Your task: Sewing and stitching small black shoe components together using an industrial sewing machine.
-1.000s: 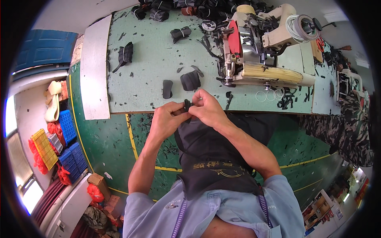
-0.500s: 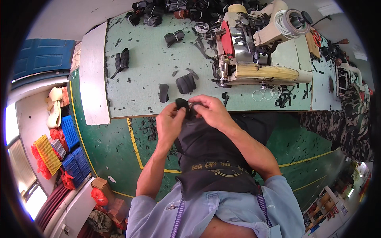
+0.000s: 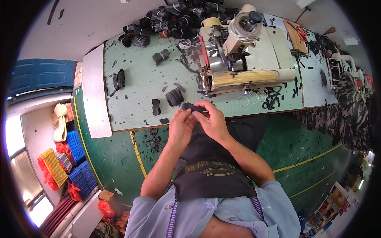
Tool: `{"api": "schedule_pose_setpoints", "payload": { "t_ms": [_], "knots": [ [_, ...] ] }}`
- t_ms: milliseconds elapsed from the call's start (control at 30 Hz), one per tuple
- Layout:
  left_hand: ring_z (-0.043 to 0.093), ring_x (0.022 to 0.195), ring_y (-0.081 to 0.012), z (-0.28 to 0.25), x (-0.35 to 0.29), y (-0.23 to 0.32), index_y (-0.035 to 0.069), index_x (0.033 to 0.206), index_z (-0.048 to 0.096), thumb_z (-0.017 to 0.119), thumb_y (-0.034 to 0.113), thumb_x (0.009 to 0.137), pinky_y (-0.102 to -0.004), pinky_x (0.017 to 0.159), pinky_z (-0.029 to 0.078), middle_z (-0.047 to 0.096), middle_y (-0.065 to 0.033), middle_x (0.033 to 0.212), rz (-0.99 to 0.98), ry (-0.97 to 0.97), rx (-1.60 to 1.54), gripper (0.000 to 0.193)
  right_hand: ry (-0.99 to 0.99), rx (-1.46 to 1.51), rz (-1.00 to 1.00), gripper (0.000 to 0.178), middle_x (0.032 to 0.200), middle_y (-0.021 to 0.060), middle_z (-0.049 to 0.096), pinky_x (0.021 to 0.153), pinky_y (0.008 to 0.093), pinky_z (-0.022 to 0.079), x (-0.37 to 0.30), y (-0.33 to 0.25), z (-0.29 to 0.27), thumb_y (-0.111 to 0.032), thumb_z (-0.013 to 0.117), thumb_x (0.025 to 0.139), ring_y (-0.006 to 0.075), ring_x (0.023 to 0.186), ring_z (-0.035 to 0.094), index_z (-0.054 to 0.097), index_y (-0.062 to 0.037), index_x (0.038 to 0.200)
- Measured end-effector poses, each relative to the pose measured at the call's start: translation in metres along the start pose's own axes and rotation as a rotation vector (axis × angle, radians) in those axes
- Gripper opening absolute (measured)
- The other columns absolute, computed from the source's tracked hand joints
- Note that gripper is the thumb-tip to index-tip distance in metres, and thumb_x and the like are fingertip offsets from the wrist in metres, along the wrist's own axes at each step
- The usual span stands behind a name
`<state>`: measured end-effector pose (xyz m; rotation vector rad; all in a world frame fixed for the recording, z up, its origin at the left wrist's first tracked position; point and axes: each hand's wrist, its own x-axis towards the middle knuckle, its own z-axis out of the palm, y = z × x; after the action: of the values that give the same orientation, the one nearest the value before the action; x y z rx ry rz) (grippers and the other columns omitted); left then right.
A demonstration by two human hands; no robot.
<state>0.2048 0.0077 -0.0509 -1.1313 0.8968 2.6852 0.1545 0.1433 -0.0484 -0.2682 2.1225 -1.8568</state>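
Just over the near table edge, a dark grey-black flexible strip (image 3: 189, 106) is pinched between both my hands. My left hand (image 3: 181, 129) has its thumb and fingers closed on the strip's left part. Closed on the right part is my right hand (image 3: 214, 125), thumb beneath and forefinger along the top. Fingers cover much of the strip. Beyond them, a small stack of black pieces (image 3: 174, 97) lies on the pale green table (image 3: 139, 91). One flat black piece (image 3: 156, 107) rests left of that stack, with a smaller scrap (image 3: 164, 121) by the edge.
A cream bench machine (image 3: 254, 77) stands to the right, with white rings (image 3: 243, 101) before it. Tied black bundles (image 3: 160, 57) lie farther back, heaped at the wall. Blue crates (image 3: 82, 176) stand at left. A person in camouflage clothing (image 3: 351, 109) is at far right.
My hands have come closer together, and the dark strip now extends between them. The view has shifted, so the table and machine appear farther left.
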Motion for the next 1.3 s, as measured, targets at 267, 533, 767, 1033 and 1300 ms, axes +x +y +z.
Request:
{"api": "schedule_pose_setpoints", "payload": {
  "t_ms": [267, 533, 767, 1033, 1300],
  "knots": [
    [0.066, 0.106, -0.0224, 0.030, -0.020, 0.023, 0.010, 0.141, 0.058, 0.067, 0.012, 0.095, -0.0348, 0.094, 0.053, 0.067, -0.0141, 0.123, 0.516, -0.303, 1.334, 0.047, -0.322, -0.076, 0.225, 0.023, 0.099, 0.0105, 0.073, 0.077, 0.0284, 0.055, -0.005, -0.017, -0.064, -0.001, 0.069, 0.088, 0.0153, 0.087, 0.069, 0.065, -0.0008, 0.111],
    [0.070, 0.092, -0.0126, 0.066, 0.005, 0.040, 0.006, 0.130, 0.068, 0.067, 0.014, 0.097, -0.0268, 0.082, 0.055, 0.074, -0.0104, 0.109, 0.256, -0.374, 1.337, 0.034, -0.097, 0.148, 0.245, 0.026, 0.105, 0.0064, 0.070, 0.080, 0.0275, 0.055, 0.006, -0.011, -0.075, -0.002, 0.072, 0.088, 0.0131, 0.093, 0.068, 0.069, -0.0004, 0.114],
    [0.070, 0.100, -0.0174, 0.105, 0.027, 0.067, 0.000, 0.138, 0.060, 0.064, 0.014, 0.100, -0.0298, 0.092, 0.058, 0.071, -0.0123, 0.118, -0.042, -0.407, 1.037, 0.040, -0.008, 0.571, 0.411, 0.023, 0.106, 0.0087, 0.068, 0.085, 0.0295, 0.059, 0.049, -0.036, -0.101, 0.003, 0.070, 0.089, 0.0160, 0.094, 0.068, 0.066, 0.0020, 0.112],
    [0.069, 0.090, -0.0152, 0.121, 0.061, 0.086, -0.003, 0.134, 0.062, 0.065, 0.014, 0.099, -0.0267, 0.076, 0.056, 0.071, -0.0114, 0.110, -0.125, -0.486, 0.996, 0.039, 0.045, 0.491, 0.367, 0.021, 0.103, 0.0084, 0.067, 0.079, 0.0303, 0.060, 0.060, -0.038, -0.106, -0.002, 0.069, 0.092, 0.0137, 0.087, 0.068, 0.063, 0.0015, 0.112],
    [0.064, 0.068, -0.0103, 0.118, 0.088, 0.099, -0.005, 0.117, 0.069, 0.069, 0.018, 0.097, -0.0234, 0.058, 0.048, 0.071, -0.0067, 0.089, -0.100, -0.361, 1.040, 0.031, 0.136, -0.658, -0.299, 0.016, 0.087, 0.0115, 0.068, 0.070, 0.0405, 0.054, 0.049, -0.015, -0.117, -0.011, 0.067, 0.091, 0.0360, 0.077, 0.067, 0.066, -0.0043, 0.105]
  ]
}}
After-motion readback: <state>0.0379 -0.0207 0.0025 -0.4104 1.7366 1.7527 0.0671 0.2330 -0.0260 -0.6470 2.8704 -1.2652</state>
